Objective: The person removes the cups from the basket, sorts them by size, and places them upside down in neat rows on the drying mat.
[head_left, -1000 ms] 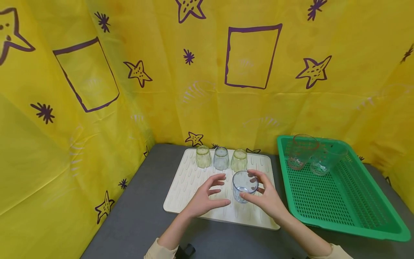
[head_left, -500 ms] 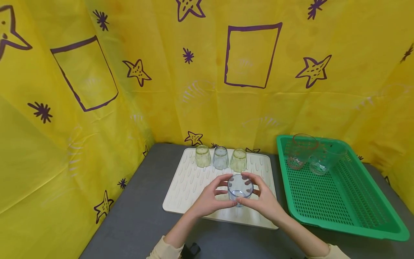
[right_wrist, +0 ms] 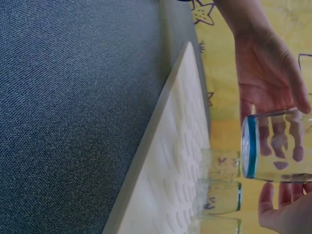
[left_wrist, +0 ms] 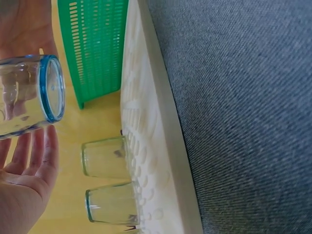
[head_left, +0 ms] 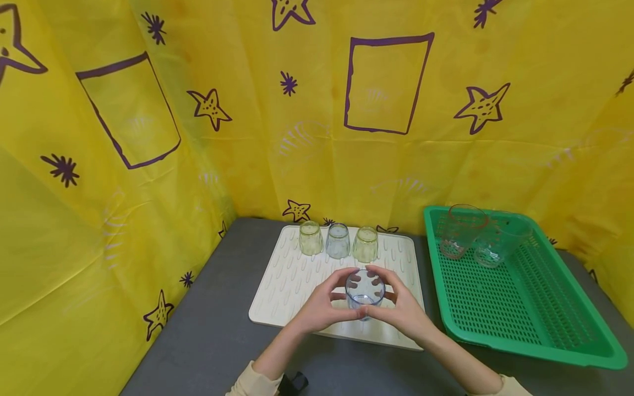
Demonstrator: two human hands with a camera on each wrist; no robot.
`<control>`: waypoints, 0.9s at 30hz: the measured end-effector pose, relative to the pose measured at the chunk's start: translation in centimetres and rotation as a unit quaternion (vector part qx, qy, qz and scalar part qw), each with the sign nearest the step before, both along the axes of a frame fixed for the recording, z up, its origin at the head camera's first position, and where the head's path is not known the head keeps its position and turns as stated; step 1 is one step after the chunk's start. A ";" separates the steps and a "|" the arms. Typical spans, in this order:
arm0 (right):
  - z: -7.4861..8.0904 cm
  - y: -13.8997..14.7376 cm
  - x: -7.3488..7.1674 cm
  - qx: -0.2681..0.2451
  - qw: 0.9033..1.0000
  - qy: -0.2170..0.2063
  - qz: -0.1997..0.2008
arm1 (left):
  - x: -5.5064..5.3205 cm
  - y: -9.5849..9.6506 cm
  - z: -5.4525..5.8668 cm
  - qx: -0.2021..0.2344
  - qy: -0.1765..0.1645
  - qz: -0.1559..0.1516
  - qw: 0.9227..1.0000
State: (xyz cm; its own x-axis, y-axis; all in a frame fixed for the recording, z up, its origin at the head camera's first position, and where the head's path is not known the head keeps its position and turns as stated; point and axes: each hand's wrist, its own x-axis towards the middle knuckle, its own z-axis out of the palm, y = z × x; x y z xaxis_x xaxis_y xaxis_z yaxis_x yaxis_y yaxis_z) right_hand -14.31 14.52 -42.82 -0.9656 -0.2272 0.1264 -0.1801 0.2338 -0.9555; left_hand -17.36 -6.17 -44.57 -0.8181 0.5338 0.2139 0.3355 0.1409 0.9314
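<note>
A clear blue-tinted drinking glass (head_left: 364, 290) is held between both hands above the front of the white ribbed drying mat (head_left: 287, 286), its open rim facing up. My left hand (head_left: 321, 309) grips its left side and my right hand (head_left: 403, 309) its right side, with the thumbs meeting at the near side. Through the glass the far fingers show. Seen from the left wrist, its thick blue base (left_wrist: 52, 90) hangs apart from the mat. Behind, a yellow-green glass (head_left: 311, 240), a bluish glass (head_left: 338, 242) and another yellow-green glass (head_left: 365, 246) stand upside down in a row.
On the right sits a green perforated plastic basket (head_left: 442, 300), holding a pink-tinted glass (head_left: 454, 247) and a clear glass (head_left: 489, 256) near its back. The dark grey tabletop (head_left: 198, 330) is bounded by a yellow patterned cloth (head_left: 238, 159) behind and to the left.
My left hand, apart from the glass a second ago, has closed in on its left side. The right hand has brought the glass slightly left and nearer.
</note>
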 end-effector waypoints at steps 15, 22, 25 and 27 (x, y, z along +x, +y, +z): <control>-0.8 1.2 -0.1 -0.069 0.994 0.071 0.036 | 0.0 -0.2 -0.6 0.153 -0.062 0.018 0.986; -1.3 0.6 -0.2 -0.022 0.999 0.041 0.014 | 0.4 0.0 -0.1 0.215 -0.111 0.010 0.970; -1.1 0.3 -0.2 -0.010 1.000 0.017 0.005 | 0.5 0.2 0.0 0.227 -0.120 0.003 0.966; -0.9 0.1 -0.1 -0.007 1.000 0.008 0.003 | 0.6 0.3 0.0 0.229 -0.123 0.001 0.966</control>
